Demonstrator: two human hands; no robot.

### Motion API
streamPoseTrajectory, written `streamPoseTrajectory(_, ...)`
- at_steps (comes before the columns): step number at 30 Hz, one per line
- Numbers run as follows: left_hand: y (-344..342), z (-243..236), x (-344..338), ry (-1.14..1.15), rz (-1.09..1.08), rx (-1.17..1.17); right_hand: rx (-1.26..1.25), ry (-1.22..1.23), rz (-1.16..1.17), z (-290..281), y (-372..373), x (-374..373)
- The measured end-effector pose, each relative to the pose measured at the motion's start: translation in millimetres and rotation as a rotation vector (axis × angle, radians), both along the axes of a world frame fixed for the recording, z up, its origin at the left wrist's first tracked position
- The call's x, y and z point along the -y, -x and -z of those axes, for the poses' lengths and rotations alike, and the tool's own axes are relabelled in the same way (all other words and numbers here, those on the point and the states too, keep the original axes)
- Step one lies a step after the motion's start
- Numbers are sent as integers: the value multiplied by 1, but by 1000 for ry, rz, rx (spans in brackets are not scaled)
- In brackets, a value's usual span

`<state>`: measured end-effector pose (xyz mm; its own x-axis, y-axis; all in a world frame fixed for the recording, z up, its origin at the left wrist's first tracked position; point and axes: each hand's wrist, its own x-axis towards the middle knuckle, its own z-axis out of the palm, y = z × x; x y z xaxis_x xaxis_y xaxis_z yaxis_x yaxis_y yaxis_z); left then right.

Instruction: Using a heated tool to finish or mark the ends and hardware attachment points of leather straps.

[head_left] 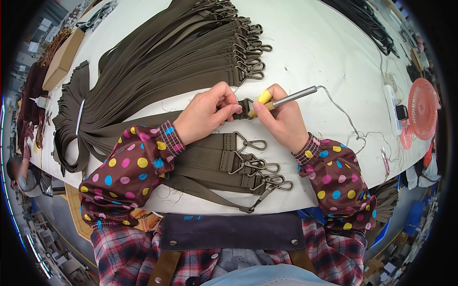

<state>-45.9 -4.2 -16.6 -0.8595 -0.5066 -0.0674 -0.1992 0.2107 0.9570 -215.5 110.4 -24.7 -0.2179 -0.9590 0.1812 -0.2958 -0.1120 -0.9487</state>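
Note:
Over the table's middle, my left hand [208,114] is closed in a pinch right beside the end of a dark olive webbing strap [243,110]. What its fingertips grip is too small to tell. My right hand [285,118] is closed around a corded pen-shaped tool [295,97], its tip close to the metal hook fitting at that strap's end. A yellow cover [264,97] sits on one finger of this hand. Below my hands lie several straps with metal snap hooks [255,164]. A large bundle of similar straps [157,62] fans out behind my left hand, hooks toward the right.
A white tie [80,117] binds the bundle. The tool's grey cord [341,112] runs right to a white power strip [393,109] beside a pink fan [422,108]. Small tweezers-like snips [385,159] lie near the right edge. A cardboard box [63,59] stands far left.

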Motion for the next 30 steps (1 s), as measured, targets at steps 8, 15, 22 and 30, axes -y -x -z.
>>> streamPoseTrajectory(8,1,0,0,-1,-2,10,-59,-9,10,3,1,1)
streamPoseTrajectory(15,1,-1,0,6,2,32,-77,-4,11,2,0,1)
streamPoseTrajectory(22,0,-3,2,-31,-10,19,-76,-1,17,-2,-1,0)
streamPoseTrajectory(30,-15,-60,36,614,488,321,48,-7,-26,-5,-3,0)
